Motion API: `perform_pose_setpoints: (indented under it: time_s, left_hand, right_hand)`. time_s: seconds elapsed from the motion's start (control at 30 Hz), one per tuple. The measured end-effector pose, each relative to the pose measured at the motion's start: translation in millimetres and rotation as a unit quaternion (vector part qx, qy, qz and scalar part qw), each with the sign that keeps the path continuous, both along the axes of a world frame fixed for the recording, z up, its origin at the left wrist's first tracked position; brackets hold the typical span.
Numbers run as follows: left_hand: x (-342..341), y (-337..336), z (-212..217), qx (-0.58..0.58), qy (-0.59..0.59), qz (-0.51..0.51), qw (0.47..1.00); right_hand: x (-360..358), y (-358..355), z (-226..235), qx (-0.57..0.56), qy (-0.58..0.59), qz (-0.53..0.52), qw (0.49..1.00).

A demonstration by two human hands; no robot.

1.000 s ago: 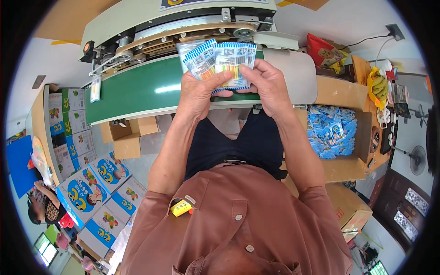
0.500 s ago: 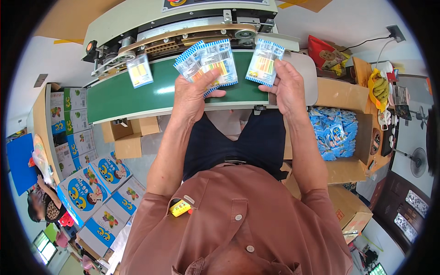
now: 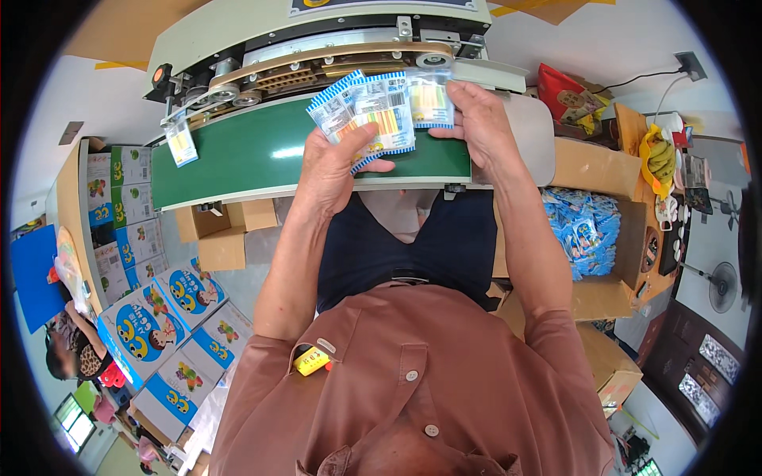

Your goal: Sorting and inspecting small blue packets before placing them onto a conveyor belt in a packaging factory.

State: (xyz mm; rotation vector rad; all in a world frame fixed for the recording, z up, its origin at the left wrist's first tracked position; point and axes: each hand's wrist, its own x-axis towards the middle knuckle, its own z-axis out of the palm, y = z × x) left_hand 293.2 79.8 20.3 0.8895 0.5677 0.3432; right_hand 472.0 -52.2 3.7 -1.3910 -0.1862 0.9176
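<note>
My left hand (image 3: 329, 166) grips a fan of several small blue-and-white snack packets (image 3: 383, 101), its thumb pressed across the front one. Pinched at its right edge by my right hand (image 3: 482, 123) is a single packet (image 3: 429, 105) with pale yellow and green sticks showing through. Its top edge is up at the right end of the brown belt of a band sealing machine (image 3: 333, 55). Both hands are over the green conveyor (image 3: 254, 155). Toward the conveyor's left end, another packet (image 3: 182, 144) hangs from the machine's edge, apart from my hands.
A cardboard box (image 3: 631, 230) full of blue packets (image 3: 583, 234) stands at my right. Printed cartons (image 3: 151, 325) are stacked on the left, where another person (image 3: 75, 345) sits farther off. Below the conveyor is an open carton (image 3: 222, 246). Bananas (image 3: 660, 155) lie at the far right.
My right hand has moved its packet left and up to the sealer's belt, beside the fan. The packet on the conveyor has travelled left. My left hand has barely moved.
</note>
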Motion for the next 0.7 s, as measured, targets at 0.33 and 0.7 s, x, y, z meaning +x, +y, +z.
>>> perform_pose_setpoints:
  time_s: [0.33,0.7]
  left_hand:
    - [13.1,-14.1,-4.7,0.038,0.032,-0.004,0.999]
    - [8.2,-2.8,0.2,0.016,0.006,-0.053,0.998]
  right_hand:
    - [-42.9,-11.3,12.2,0.052,-0.039,0.098,0.993]
    - [5.2,-36.5,10.4,-0.024,-0.022,-0.050,0.998]
